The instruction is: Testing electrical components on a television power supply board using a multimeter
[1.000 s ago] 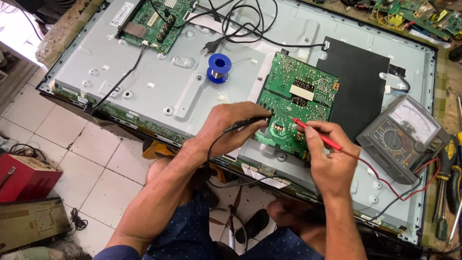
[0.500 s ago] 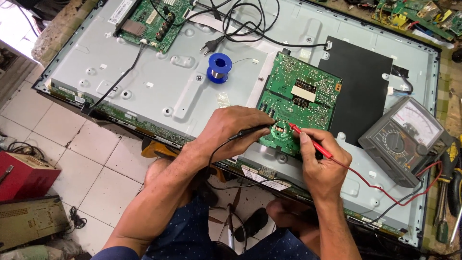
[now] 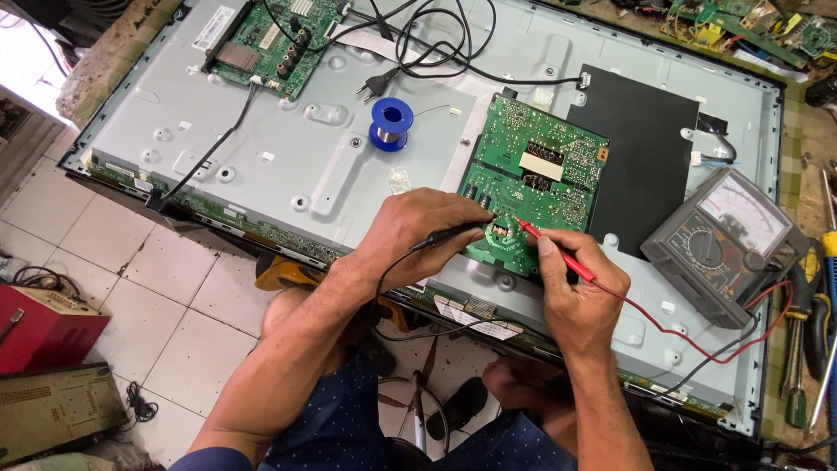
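My left hand (image 3: 418, 231) grips a black test probe (image 3: 458, 234) with its tip on the near edge of a green circuit board (image 3: 536, 179). In my right hand (image 3: 580, 292) is a red test probe (image 3: 558, 255), whose tip touches the same board close to the black one. The board lies on the grey metal back of a flat screen panel (image 3: 288, 166). Red and black leads run from the probes to an analog multimeter (image 3: 724, 244) lying at the right.
A blue solder spool (image 3: 391, 122) and a black plug with cable (image 3: 410, 52) lie on the panel. A second green board (image 3: 270, 39) sits at the top left. Screwdrivers (image 3: 798, 349) lie at the far right. A red box (image 3: 44, 327) stands on the tiled floor.
My right hand has moved left with the red probe, bringing its tip closer to the black probe on the board. The left hand has stayed in place.
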